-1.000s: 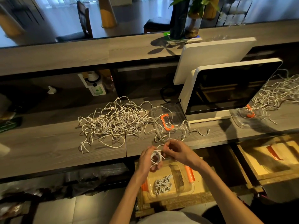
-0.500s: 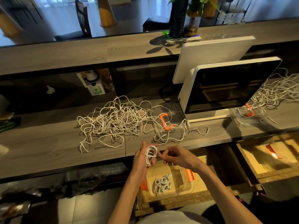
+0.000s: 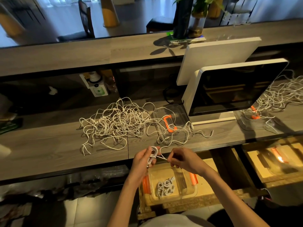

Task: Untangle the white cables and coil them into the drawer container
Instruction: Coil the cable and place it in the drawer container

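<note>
The left hand (image 3: 144, 158) grips a small coil of thin white cable (image 3: 152, 154) over the clear plastic drawer container (image 3: 190, 192); the right hand (image 3: 183, 159) pinches its tail, apparently wrapping. Next: finish wrapping and drop it in.

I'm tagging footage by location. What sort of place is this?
Probably a shop or cafe service counter: a white two-screen point-of-sale terminal stands on a long grey wood-grain counter with a raised customer ledge, and dark chairs stand beyond it.
</note>
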`<state>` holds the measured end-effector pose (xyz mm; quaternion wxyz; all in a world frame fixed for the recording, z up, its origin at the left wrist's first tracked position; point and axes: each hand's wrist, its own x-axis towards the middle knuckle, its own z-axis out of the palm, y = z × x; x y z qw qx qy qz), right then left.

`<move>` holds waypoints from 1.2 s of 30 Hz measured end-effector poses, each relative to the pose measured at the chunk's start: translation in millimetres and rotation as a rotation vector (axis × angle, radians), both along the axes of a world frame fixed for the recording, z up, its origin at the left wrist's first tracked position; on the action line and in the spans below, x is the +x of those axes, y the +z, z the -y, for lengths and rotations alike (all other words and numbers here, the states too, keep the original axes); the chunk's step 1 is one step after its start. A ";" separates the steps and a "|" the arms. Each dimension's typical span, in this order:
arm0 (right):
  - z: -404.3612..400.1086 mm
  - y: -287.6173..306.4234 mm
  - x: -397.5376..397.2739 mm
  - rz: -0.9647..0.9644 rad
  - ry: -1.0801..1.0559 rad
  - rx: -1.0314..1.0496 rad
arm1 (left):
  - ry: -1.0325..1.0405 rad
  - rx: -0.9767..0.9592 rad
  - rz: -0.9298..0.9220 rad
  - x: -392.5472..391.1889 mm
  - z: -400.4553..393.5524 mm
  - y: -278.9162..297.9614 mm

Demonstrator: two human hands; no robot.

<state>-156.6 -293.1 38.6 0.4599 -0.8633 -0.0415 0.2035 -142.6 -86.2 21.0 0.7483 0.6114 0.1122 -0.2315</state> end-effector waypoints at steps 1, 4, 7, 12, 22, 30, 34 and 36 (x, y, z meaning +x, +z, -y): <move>-0.5 2.9 1.7 0.021 0.054 -0.029 | -0.026 0.095 0.056 -0.3 1.4 0.3; -2.7 10.7 7.3 0.051 0.200 -0.143 | -0.080 0.300 0.160 2.3 6.9 -2.8; -5.6 19.8 13.1 0.037 0.263 -0.216 | -0.131 0.433 0.217 3.9 10.9 -6.5; -9.5 24.9 17.6 -0.010 0.245 -0.189 | -0.188 0.549 0.273 1.3 17.2 -3.6; -1.9 31.9 9.0 -0.346 0.177 0.562 | -0.180 0.544 0.099 5.0 11.3 -1.4; -12.5 28.3 13.0 -0.176 -0.022 0.619 | -0.380 0.272 -0.035 -2.0 15.7 10.0; -16.7 16.4 14.6 -0.160 -0.162 0.616 | -0.508 0.083 -0.056 -1.1 14.7 15.9; -18.2 9.4 13.8 -0.091 -0.203 0.534 | -0.527 0.023 -0.041 -3.6 12.6 18.5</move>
